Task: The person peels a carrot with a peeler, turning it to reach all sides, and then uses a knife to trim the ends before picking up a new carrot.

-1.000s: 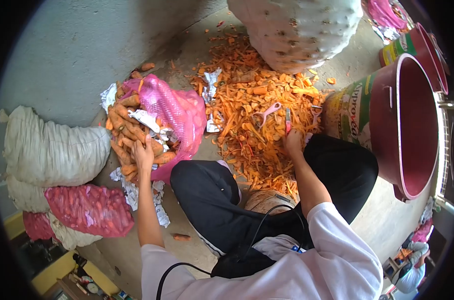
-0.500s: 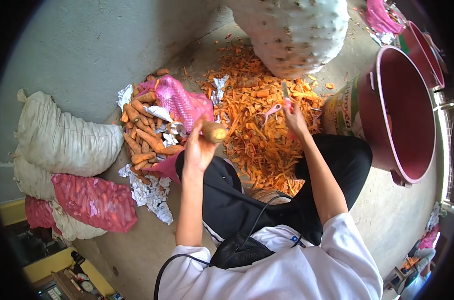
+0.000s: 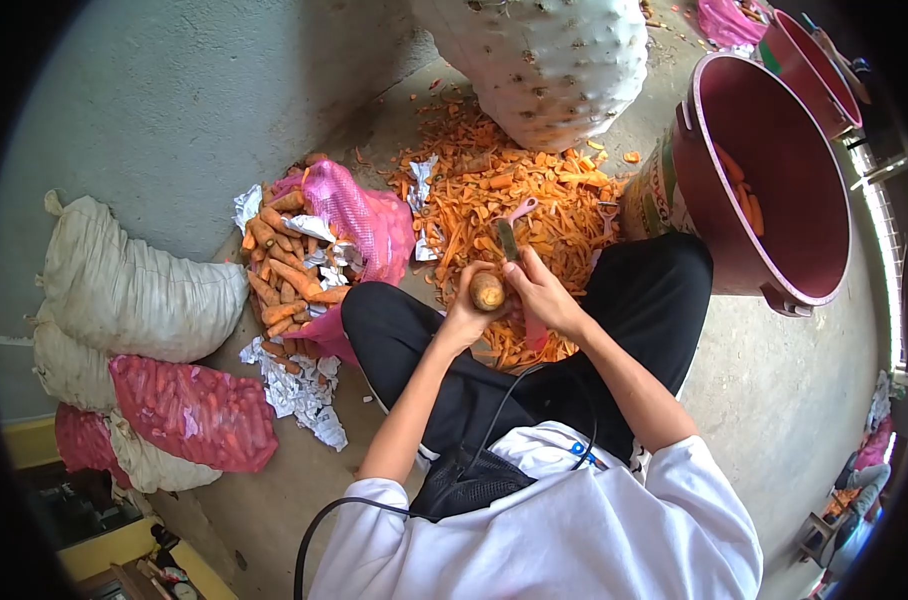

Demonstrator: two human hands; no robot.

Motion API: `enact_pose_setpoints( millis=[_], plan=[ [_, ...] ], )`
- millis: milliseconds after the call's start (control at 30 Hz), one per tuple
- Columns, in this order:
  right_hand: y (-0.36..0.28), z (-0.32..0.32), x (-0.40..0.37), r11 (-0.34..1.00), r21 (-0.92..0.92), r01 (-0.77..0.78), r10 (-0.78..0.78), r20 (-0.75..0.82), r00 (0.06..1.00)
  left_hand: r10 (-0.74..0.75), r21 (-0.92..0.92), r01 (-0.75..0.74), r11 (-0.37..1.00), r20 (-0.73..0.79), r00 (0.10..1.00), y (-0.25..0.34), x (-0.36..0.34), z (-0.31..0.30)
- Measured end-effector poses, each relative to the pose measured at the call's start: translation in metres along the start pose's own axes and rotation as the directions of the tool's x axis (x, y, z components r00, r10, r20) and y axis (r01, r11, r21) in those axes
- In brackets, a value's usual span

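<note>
- Carrot (image 3: 487,292), grasped by left hand (image 3: 462,318), and knife (image 3: 507,241), by right hand (image 3: 551,300), have been brought together mid-frame.
- Trimming seems readied; steadiness is needed.

Stuffed white sacks (image 3: 139,285) lie near a grey wall (image 3: 214,110).

A thick, brownish carrot (image 3: 488,291) sits in the left hand (image 3: 470,308) near a knife (image 3: 508,240).

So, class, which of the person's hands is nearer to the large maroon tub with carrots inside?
The right: the right hand, holding the knife, is just across the right knee from the tub. The left hand, around a carrot, is farther away.
</note>
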State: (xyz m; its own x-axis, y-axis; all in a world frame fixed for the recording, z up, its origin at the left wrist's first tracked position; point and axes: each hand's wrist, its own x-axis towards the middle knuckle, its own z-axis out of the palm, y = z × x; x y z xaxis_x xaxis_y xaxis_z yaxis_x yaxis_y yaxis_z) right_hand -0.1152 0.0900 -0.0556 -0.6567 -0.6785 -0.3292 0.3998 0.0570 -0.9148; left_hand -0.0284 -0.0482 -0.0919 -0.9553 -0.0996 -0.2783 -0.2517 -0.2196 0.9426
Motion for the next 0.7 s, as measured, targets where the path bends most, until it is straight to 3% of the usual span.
enact_pose_setpoints(
  millis=[33, 133, 167, 267, 400, 533, 567, 700],
  plan=[
    [-0.002, -0.001, 0.001, 0.995, -0.099, -0.009, 0.008, -0.010, 1.000, -0.022, 0.093, 0.022, 0.995, 0.003, 1.000, -0.008, 0.003, -0.004],
    [-0.010, -0.004, 0.006, 0.990, 0.079, -0.117, 0.119, -0.020, 0.993, 0.234, 0.417, -0.174, 0.892, -0.096, 0.967, -0.017, 0.010, -0.004],
    [-0.009, -0.006, 0.007, 0.994, 0.041, -0.105, 0.107, -0.039, 0.994, 0.284, 0.684, -0.075, 0.725, -0.198, 0.938, -0.018, 0.006, -0.001],
    [0.004, -0.016, 0.019, 0.999, -0.023, 0.041, -0.042, -0.053, 0.998, 0.467, 0.731, -0.212, 0.648, -0.162, 0.869, -0.017, 0.015, -0.001],
    [-0.007, -0.013, 0.015, 0.868, -0.495, -0.045, -0.040, -0.160, 0.986, 0.485, 0.696, -0.263, 0.669, -0.139, 0.864, -0.016, 0.026, -0.003],
    [-0.012, 0.000, 0.003, 0.570, -0.822, -0.008, -0.165, -0.125, 0.978, 0.224, 0.572, 0.019, 0.820, -0.351, 0.909, -0.001, 0.019, 0.008],
    [-0.004, 0.002, 0.004, 0.581, -0.814, 0.024, -0.220, -0.128, 0.967, 0.348, 0.638, -0.081, 0.766, -0.305, 0.887, -0.010, 0.021, 0.004],
    [-0.008, 0.011, 0.002, 0.534, -0.845, -0.014, -0.196, -0.141, 0.970, 0.398, 0.582, -0.163, 0.797, -0.302, 0.866, -0.020, 0.020, -0.001]
  ],
)
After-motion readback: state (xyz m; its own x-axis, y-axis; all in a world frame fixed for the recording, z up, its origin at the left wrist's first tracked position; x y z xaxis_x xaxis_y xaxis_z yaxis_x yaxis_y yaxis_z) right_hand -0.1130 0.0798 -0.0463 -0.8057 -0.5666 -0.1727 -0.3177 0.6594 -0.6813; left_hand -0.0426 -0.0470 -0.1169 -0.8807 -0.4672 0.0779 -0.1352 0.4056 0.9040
